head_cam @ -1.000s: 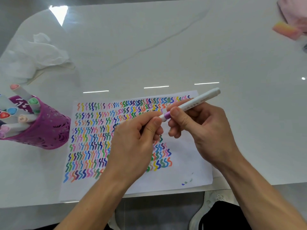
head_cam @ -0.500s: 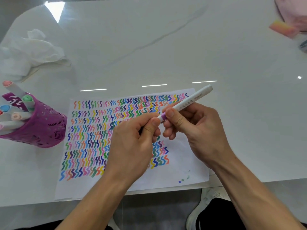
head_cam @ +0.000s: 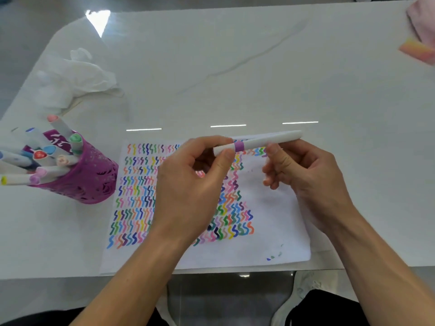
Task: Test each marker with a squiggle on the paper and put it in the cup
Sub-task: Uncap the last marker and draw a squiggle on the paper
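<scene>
A white sheet of squiggle-covered paper (head_cam: 270, 220) lies at the near edge of the glossy white counter (head_cam: 235, 67). Just left of the paper stands a purple perforated cup (head_cam: 94, 180), with white-barrelled markers (head_cam: 50, 171) in it. A crumpled white tissue (head_cam: 77, 76) lies behind the cup. The left hand (head_cam: 188, 184) holds a white purple-banded marker (head_cam: 259, 142) above the paper's far edge.
</scene>
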Demonstrator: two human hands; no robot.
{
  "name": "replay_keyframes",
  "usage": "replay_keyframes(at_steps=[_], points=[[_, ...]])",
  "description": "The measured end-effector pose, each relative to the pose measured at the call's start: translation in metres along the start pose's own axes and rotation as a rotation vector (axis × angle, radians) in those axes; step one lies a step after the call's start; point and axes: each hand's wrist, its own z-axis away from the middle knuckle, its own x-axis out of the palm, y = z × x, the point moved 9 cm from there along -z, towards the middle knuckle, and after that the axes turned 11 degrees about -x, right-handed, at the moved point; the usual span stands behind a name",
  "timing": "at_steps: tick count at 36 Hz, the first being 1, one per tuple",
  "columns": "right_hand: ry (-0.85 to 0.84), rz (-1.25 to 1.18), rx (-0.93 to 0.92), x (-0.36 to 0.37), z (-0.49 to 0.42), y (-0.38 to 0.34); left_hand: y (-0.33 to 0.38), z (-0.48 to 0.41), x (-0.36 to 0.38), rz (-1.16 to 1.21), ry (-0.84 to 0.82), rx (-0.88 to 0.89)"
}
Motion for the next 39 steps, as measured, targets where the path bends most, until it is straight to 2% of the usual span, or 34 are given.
replay_keyframes(at_steps=[4,9,16,27,33,39], points=[[0.033,0.084,-0.022,-0.006,-0.001,0.004,0.008,-0.005,-0.025,0.074,0.128,0.028],[-0.043,0.232,-0.062,0.0,0.002,0.009,0.024,-0.006,-0.059,0.06,0.28,0.12],[-0.021,0.219,-0.077,-0.003,-0.001,0.006,0.036,0.001,-0.095,-0.047,0.409,0.218],[-0.064,0.355,-0.129,0.008,0.006,0.006,0.067,0.038,-0.131,-0.453,0.627,0.524],[-0.083,0.421,-0.147,0.01,0.006,0.007,0.065,0.04,-0.14,-0.503,0.684,0.519],[-0.076,0.424,-0.135,0.01,0.006,0.01,0.049,0.026,-0.138,-0.591,0.617,0.37]])
